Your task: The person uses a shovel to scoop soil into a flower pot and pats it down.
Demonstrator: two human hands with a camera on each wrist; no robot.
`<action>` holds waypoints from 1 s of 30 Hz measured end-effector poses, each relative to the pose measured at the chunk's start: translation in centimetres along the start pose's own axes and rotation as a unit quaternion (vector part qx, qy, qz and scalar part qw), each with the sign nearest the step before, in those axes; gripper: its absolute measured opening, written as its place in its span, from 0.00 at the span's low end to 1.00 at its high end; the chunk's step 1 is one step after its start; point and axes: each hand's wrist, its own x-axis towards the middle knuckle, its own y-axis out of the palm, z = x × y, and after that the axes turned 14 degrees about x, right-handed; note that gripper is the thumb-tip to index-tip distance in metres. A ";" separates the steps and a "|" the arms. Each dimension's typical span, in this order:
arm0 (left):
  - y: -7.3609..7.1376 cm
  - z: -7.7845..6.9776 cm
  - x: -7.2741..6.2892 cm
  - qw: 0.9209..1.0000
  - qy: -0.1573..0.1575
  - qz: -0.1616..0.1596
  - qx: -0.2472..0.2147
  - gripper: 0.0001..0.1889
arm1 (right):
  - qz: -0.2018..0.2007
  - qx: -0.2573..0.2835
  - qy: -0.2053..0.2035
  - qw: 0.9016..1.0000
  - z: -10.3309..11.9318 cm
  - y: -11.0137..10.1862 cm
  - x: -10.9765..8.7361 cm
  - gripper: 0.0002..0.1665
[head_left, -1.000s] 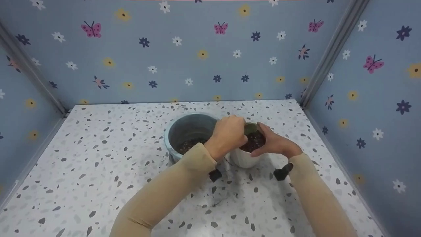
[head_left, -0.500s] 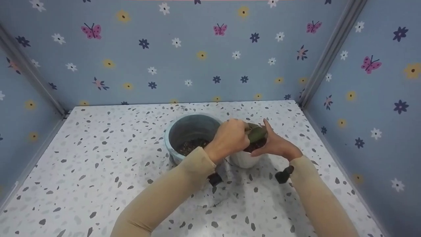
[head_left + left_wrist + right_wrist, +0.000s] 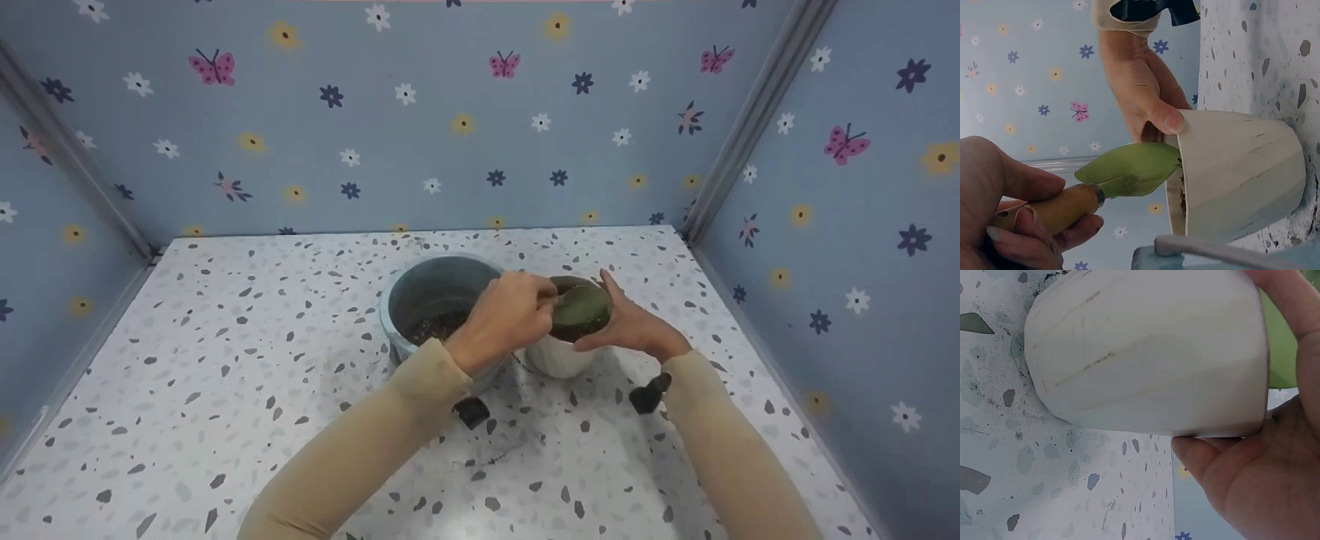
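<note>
My left hand [image 3: 508, 311] grips a small garden trowel [image 3: 1134, 169] by its wooden handle [image 3: 1069, 207]. The trowel's green blade [image 3: 581, 309] hangs over the mouth of a white flowerpot [image 3: 559, 358], and in the left wrist view its tip reaches the rim. Dark soil [image 3: 1183, 197] shows just inside that pot. On the pot's right side my right hand [image 3: 637, 328] holds it near the rim, thumb and fingers spread around it. The white pot [image 3: 1145, 354] stands upright on the tabletop. How deep its soil lies is partly hidden by the blade.
Left of the white pot stands a larger blue-grey pot [image 3: 385, 315] with dark soil [image 3: 439, 327] at its bottom; my left forearm crosses in front of it. Specks of soil lie on the speckled tabletop [image 3: 225, 390]. Patterned walls [image 3: 420, 67] enclose the back and sides.
The trowel's blade has come up out of the white pot and now shows broadly over its mouth. My left hand has shifted slightly left; the right stays at the pot.
</note>
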 end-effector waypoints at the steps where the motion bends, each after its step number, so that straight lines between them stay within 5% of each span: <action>1: -0.3 0.2 -0.1 1.000 -0.005 -0.004 -0.001 0.12 | 0.001 -0.005 0.002 1.000 0.1 0.0 0.1 0.85; 13: -4.4 4.0 -2.9 0.993 -0.087 -0.079 -0.011 0.11 | 0.014 -0.064 0.019 0.998 0.1 0.5 1.0 0.81; 21: -6.7 7.3 -6.2 0.986 -0.129 -0.108 -0.015 0.11 | 0.025 -0.066 0.018 0.997 0.5 0.5 1.2 0.82; 25: -6.9 8.2 -7.7 0.985 -0.139 -0.098 -0.008 0.11 | 0.028 -0.064 0.025 0.997 0.6 0.4 0.9 0.82; 30: -5.2 8.3 -7.7 0.991 -0.112 -0.064 0.038 0.11 | 0.025 -0.062 0.029 0.997 0.0 -0.2 -0.1 0.81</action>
